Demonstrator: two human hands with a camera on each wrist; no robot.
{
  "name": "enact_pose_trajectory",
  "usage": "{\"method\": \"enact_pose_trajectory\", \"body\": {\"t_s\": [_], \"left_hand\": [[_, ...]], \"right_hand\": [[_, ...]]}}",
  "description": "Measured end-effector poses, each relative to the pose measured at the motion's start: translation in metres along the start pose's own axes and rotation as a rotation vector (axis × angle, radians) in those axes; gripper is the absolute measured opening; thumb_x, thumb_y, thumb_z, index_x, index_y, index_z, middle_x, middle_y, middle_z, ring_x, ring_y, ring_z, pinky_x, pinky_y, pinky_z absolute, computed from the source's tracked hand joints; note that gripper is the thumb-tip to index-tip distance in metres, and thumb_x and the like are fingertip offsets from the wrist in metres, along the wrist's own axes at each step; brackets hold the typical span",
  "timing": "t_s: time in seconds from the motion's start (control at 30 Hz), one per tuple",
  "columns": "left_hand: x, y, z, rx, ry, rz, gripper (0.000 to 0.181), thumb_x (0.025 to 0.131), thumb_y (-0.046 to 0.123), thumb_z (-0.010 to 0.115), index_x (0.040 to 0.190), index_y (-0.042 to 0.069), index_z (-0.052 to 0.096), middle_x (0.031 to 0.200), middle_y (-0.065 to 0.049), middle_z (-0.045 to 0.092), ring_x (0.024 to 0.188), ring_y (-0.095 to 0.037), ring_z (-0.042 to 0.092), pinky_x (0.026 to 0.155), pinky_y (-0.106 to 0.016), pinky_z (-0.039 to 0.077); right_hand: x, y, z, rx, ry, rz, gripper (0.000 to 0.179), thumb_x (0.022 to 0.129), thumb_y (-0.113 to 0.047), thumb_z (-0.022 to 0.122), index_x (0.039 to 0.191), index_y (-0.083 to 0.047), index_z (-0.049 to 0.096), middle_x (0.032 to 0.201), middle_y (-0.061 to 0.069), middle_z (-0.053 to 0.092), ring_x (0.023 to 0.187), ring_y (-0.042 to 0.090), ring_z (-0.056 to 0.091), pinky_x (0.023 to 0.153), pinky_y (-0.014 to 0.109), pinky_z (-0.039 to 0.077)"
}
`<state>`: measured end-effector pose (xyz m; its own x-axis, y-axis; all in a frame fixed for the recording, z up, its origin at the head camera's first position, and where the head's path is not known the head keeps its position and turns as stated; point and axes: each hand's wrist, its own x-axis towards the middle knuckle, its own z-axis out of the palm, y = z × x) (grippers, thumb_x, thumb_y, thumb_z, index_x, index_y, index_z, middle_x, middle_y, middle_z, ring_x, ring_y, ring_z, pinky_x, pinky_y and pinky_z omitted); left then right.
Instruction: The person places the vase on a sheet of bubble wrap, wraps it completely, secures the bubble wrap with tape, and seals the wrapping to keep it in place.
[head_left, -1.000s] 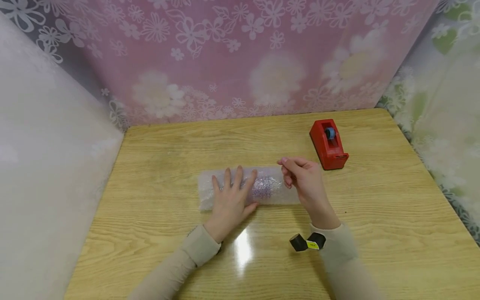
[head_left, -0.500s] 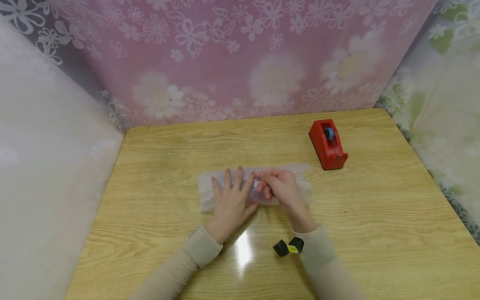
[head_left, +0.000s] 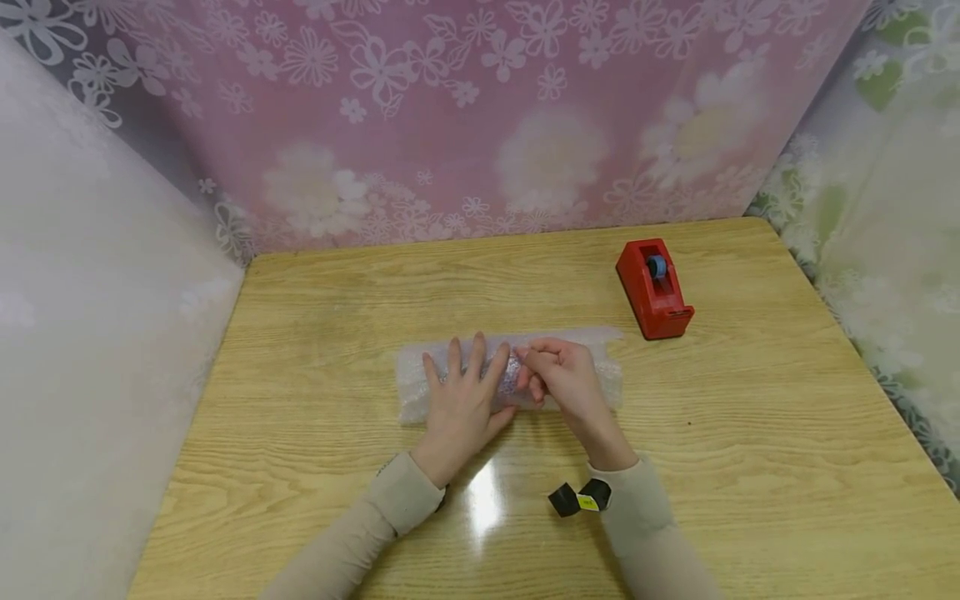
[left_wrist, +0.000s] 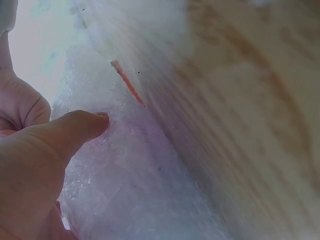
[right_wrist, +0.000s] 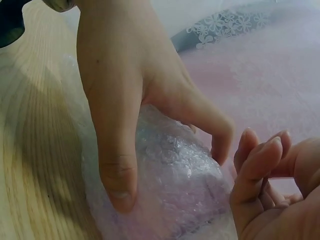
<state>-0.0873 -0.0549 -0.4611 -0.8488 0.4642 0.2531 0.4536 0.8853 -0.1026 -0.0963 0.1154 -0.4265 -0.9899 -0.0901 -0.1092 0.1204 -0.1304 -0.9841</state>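
Note:
A long bundle of clear bubble wrap (head_left: 412, 382) lies crosswise on the wooden table, with something purple-tinted showing through it. My left hand (head_left: 463, 404) rests on its left half, fingers spread and pressing down, thumb along the near side. Just right of the left index finger is my right hand (head_left: 564, 377), its fingers curled and the thumb and index fingertips brought together over the bundle. In the right wrist view the right fingers (right_wrist: 257, 172) are close to the left index fingertip, above the shiny wrap (right_wrist: 180, 165). I cannot tell whether a thin thing is between them.
A red tape dispenser (head_left: 654, 292) with a blue-cored roll stands at the back right of the table (head_left: 337, 300). Behind the table hangs a pink flowered curtain (head_left: 450, 125); pale curtains (head_left: 112, 292) line both sides. A black wrist device (head_left: 579, 498) is on the right sleeve.
My right hand has moved left from the bundle's right end, near the dispenser, to beside the left index finger, then stayed there. The left hand keeps its place on the bundle.

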Motion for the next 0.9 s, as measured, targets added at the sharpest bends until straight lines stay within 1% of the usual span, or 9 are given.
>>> {"method": "enact_pose_trajectory", "body": {"t_s": [0.13,0.23,0.3,0.4,0.53,0.77,0.9], "left_hand": [[0.0,0.0,0.001,0.007,0.005,-0.001,0.093,0.079,0.067,0.069,0.151,0.024,0.029,0.15,-0.017,0.039,0.133,-0.047,0.039,0.096,-0.074,0.035],[0.0,0.0,0.0,0.009,0.006,-0.001,0.092,0.079,0.067,0.069,0.151,0.024,0.03,0.15,-0.017,0.039,0.133,-0.047,0.039,0.096,-0.074,0.035],[0.0,0.0,0.0,0.007,0.003,-0.002,0.092,0.08,0.067,0.068,0.151,0.024,0.031,0.151,-0.017,0.038,0.133,-0.047,0.039,0.097,-0.074,0.035],[0.0,0.001,0.0,-0.004,-0.009,-0.01,0.091,0.08,0.067,0.068,0.152,0.025,0.03,0.151,-0.017,0.037,0.134,-0.047,0.038,0.097,-0.074,0.034],[0.0,0.001,0.0,-0.025,-0.02,-0.021,0.091,0.08,0.066,0.069,0.152,0.025,0.031,0.152,-0.016,0.036,0.135,-0.047,0.037,0.098,-0.075,0.032],[0.001,0.002,-0.001,-0.044,-0.035,-0.026,0.09,0.08,0.064,0.07,0.152,0.025,0.031,0.153,-0.016,0.035,0.135,-0.047,0.035,0.099,-0.075,0.031],[0.001,0.001,0.001,-0.034,-0.024,-0.019,0.092,0.079,0.065,0.07,0.152,0.025,0.031,0.152,-0.017,0.036,0.135,-0.047,0.036,0.098,-0.075,0.032]], "right_hand": [[0.001,0.0,0.002,0.0,0.013,-0.007,0.038,0.097,0.003,0.054,0.134,0.008,0.052,0.058,0.005,0.06,0.042,0.009,0.047,0.041,0.021,0.041],[0.002,0.001,0.006,0.009,0.042,-0.025,0.037,0.097,0.004,0.053,0.133,0.008,0.053,0.059,0.006,0.06,0.041,0.01,0.048,0.04,0.022,0.042],[0.003,0.001,0.008,-0.001,0.071,-0.035,0.035,0.097,0.003,0.053,0.132,0.004,0.054,0.06,0.008,0.061,0.041,0.01,0.049,0.04,0.022,0.043],[0.006,0.001,0.012,-0.047,0.105,-0.045,0.034,0.097,0.001,0.054,0.131,-0.001,0.053,0.061,0.011,0.063,0.039,0.01,0.05,0.037,0.023,0.043],[0.009,0.0,0.016,-0.099,0.13,-0.047,0.032,0.098,-0.001,0.054,0.129,-0.002,0.051,0.061,0.014,0.063,0.036,0.011,0.048,0.034,0.023,0.04],[0.01,-0.001,0.018,-0.133,0.161,-0.004,0.027,0.097,0.0,0.054,0.124,-0.002,0.05,0.056,0.011,0.06,0.032,0.01,0.043,0.032,0.022,0.035],[0.01,-0.002,0.017,-0.169,0.155,0.035,0.028,0.097,-0.002,0.055,0.125,0.001,0.048,0.055,0.009,0.059,0.032,0.009,0.042,0.031,0.023,0.034]]}}
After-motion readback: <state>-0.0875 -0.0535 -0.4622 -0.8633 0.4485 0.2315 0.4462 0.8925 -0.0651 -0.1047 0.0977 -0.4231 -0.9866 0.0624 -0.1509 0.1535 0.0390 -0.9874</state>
